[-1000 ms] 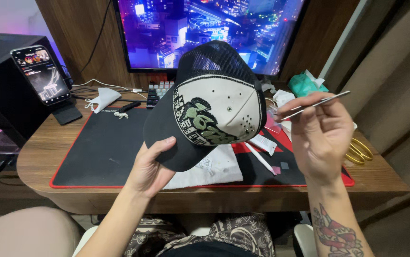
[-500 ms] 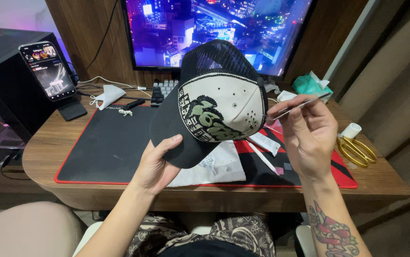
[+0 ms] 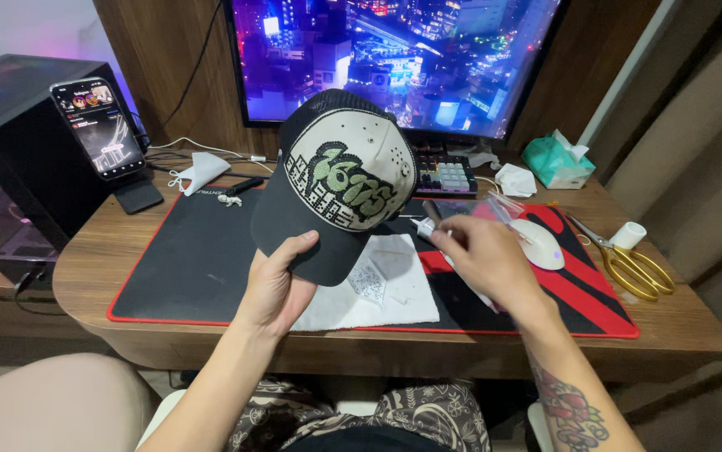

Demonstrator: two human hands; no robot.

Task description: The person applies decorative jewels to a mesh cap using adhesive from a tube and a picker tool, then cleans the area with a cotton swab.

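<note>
The left hand (image 3: 275,285) grips the dark brim of a black-and-cream cap (image 3: 340,180), thumb on top and fingers curled beneath, holding it tilted above the worktop (image 3: 85,259) with its decorated front panel facing the camera; the right hand (image 3: 482,259) hovers low over the black-and-red desk mat (image 3: 193,259), its fingers pinched narrowly around a small pale thing that is too small to make out; a white cloth (image 3: 394,293) lies on the mat beneath the cap; a white mouse (image 3: 538,244) sits just beside the right hand; gold scissors (image 3: 629,264) lie near the worktop's right edge; a phone on a stand (image 3: 100,127) stands at far left.
</note>
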